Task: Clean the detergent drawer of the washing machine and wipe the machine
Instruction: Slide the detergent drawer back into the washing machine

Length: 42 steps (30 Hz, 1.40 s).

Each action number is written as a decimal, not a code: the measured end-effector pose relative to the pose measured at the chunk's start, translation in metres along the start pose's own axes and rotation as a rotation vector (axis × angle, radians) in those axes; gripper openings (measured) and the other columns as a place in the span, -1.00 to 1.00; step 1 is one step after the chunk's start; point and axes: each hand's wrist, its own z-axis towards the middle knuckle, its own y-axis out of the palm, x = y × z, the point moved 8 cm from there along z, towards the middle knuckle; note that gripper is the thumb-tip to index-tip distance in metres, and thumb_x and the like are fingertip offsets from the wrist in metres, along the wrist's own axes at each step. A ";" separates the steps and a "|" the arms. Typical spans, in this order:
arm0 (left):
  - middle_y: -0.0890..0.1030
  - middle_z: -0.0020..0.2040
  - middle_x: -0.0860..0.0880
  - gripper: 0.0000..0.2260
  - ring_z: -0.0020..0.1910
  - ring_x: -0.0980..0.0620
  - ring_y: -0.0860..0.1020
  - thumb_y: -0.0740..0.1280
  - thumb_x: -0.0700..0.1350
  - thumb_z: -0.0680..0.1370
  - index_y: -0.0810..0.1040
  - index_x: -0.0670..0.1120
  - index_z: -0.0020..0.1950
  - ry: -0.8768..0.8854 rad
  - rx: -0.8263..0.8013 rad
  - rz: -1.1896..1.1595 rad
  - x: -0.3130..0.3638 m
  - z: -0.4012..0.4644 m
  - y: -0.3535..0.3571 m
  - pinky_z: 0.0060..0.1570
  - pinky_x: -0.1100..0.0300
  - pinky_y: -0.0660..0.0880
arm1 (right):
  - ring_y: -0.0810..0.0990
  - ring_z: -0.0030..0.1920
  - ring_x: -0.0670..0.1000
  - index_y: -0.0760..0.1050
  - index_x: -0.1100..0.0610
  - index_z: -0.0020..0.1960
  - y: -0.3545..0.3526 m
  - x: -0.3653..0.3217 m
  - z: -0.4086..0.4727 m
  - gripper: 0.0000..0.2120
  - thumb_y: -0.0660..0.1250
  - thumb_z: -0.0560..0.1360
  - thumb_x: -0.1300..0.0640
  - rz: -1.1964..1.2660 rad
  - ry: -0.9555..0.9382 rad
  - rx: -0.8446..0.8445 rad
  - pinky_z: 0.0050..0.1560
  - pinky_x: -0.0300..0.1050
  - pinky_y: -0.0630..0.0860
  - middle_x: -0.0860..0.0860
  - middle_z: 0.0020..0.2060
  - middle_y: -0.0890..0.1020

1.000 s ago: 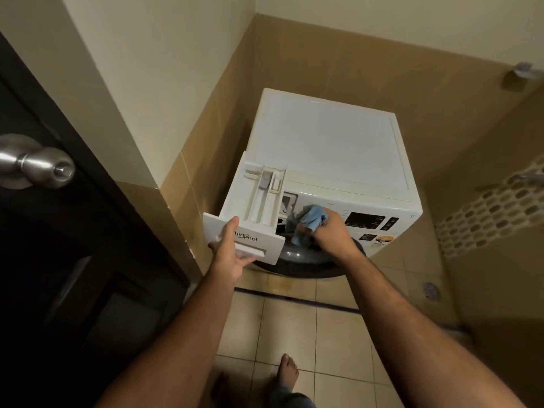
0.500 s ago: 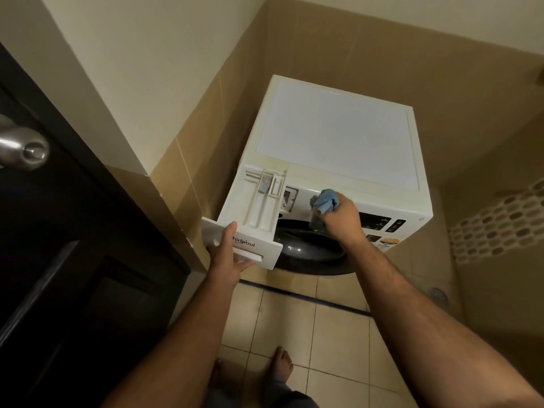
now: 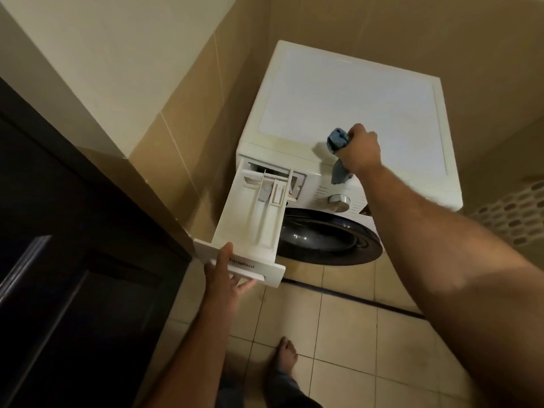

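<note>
While the white plastic detergent drawer (image 3: 253, 219) stands pulled far out of the upper left corner of the white front-loading washing machine (image 3: 353, 107), the left hand (image 3: 225, 285) holds its front panel, thumb lying over the top edge beside the printed brand lettering and fingers reaching underneath the lower lip. Inside the drawer, long divided compartments run toward the machine, with a pale grey insert sitting in the middle channel near the back. The right hand (image 3: 357, 151) is raised over the front edge of the machine's flat top, fingers curled tightly round a crumpled blue cleaning cloth (image 3: 338, 156); one bunch of cloth pokes out above the fist and a tail hangs below it, over the control panel. Whether the cloth touches the machine cannot be told, though it casts a shadow on the top just to its left. A round silver control dial (image 3: 338, 202) sits on the panel below the cloth, to the right of the drawer opening. The dark round glass door (image 3: 326, 237) bulges out beneath the panel, its left part hidden under the drawer. Beige tiled walls close in the machine on both sides, a dark wooden door (image 3: 59, 245) fills the left, and a bare foot (image 3: 287, 356) stands on the pale floor tiles (image 3: 347, 334).
</note>
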 end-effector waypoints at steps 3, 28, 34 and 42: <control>0.51 0.31 -0.13 -0.11 0.26 -0.20 0.50 0.62 0.02 0.19 0.28 0.14 0.45 0.014 -0.017 0.034 0.002 0.003 -0.005 0.01 -0.32 0.54 | 0.53 0.11 0.23 0.45 0.18 0.29 0.025 -0.008 0.006 -0.67 0.24 0.54 0.20 -0.167 -0.025 -0.102 0.09 -0.02 0.50 0.23 0.24 0.41; 0.45 0.33 -0.13 -0.19 0.32 -0.19 0.45 0.48 0.01 0.34 0.14 0.15 0.50 0.089 -0.036 0.081 -0.005 0.030 0.021 0.21 -0.34 0.42 | 0.05 0.52 0.21 0.02 0.13 0.58 0.083 0.020 -0.012 -0.47 0.02 0.67 0.01 -0.273 -0.141 -0.274 0.51 0.06 0.03 0.22 0.53 0.05; 0.48 0.28 -0.12 -0.21 0.30 -0.18 0.47 0.47 0.01 0.33 0.17 0.12 0.49 0.084 -0.025 0.092 -0.002 0.031 0.019 0.18 -0.34 0.44 | 0.03 0.52 0.22 0.01 0.12 0.59 0.085 0.021 -0.013 -0.45 0.05 0.66 0.00 -0.297 -0.145 -0.268 0.52 0.08 0.04 0.22 0.53 0.05; 0.48 0.27 -0.11 -0.11 0.31 -0.17 0.45 0.52 0.05 0.28 0.14 0.11 0.51 0.103 -0.020 0.054 0.017 0.048 0.054 0.20 -0.41 0.38 | -0.04 0.55 0.20 -0.04 0.07 0.60 0.085 0.021 -0.017 -0.43 0.06 0.66 -0.03 -0.309 -0.127 -0.277 0.54 0.11 -0.01 0.18 0.56 -0.02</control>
